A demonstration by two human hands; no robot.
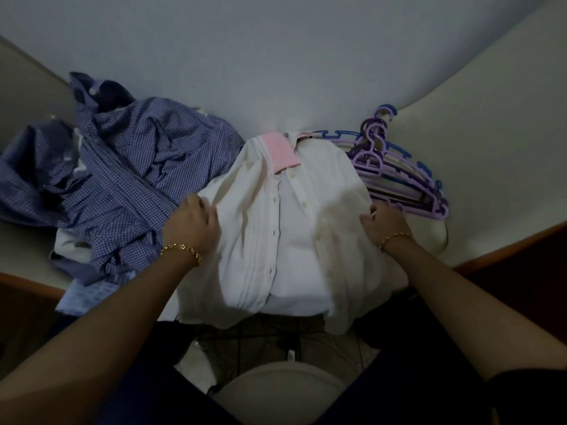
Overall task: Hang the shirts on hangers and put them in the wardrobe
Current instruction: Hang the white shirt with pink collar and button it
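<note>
A white button-up shirt [288, 228] with a pink collar lining lies front-up on the bed [276, 72], its hem hanging over the near edge. My left hand [193, 227] grips the shirt's left side with curled fingers. At the shirt's right side my right hand [385, 223] holds the fabric, fingers curled into it. A crumpled blue checked shirt [122, 167] lies in a heap to the left. A stack of purple and blue plastic hangers [395, 176] rests at the right, partly under the white shirt's shoulder.
The pale sheet covers the bed up to a wooden frame edge [506, 240] at right and left. A light blue patterned cloth [89, 294] peeks out under the checked shirt. Below the bed edge lie dark fabric and a pale rounded object [282, 391].
</note>
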